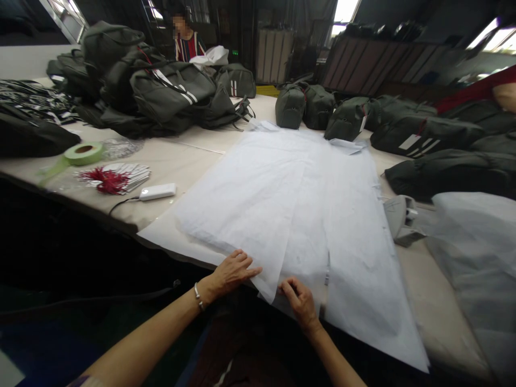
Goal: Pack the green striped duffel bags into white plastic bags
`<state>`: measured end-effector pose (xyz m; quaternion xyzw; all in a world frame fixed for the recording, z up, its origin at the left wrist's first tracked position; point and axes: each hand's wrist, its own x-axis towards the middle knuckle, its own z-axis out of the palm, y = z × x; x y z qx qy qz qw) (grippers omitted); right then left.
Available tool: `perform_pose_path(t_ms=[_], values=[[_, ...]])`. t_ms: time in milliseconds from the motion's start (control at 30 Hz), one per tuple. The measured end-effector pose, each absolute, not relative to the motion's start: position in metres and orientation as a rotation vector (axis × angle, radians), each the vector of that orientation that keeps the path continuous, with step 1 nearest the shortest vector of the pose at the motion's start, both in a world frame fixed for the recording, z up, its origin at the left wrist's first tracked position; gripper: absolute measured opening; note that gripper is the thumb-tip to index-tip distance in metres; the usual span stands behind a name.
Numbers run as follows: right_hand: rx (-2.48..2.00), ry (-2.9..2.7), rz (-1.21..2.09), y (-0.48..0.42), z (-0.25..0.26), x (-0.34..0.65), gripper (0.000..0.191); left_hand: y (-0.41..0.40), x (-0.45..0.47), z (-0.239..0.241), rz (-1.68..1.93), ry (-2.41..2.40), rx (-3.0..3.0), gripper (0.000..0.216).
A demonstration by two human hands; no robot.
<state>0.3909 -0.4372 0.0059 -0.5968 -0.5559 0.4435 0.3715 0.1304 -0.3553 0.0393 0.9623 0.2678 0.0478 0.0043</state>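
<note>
Here, the left hand rests splayed on white sheeting — the right hand curls beside it, grip unclear.

- No words, brands or numbers can be read anywhere.
- A white tag hangs on a dark bag at right; any print on it is too small to read.
- A narrower tag is on a smaller bag; any print is too small to tell.
- Small green lit marks glow in the dark background, too blurred to make out.
</note>
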Motion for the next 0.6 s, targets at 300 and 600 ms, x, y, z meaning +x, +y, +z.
perform_pose_path(t_ms=[300,600], values=[[-1.524,-1.599,0.763,-0.432,-0.006,0.394,0.021,-0.366,0.127,0.017,0.152,0.807,3.039,0.031],[-1.575,-1.714,0.667,-0.420,-0.014,0.394,0.028,-0.376,0.120,0.011,0.123,0.896,3.021,0.041]])
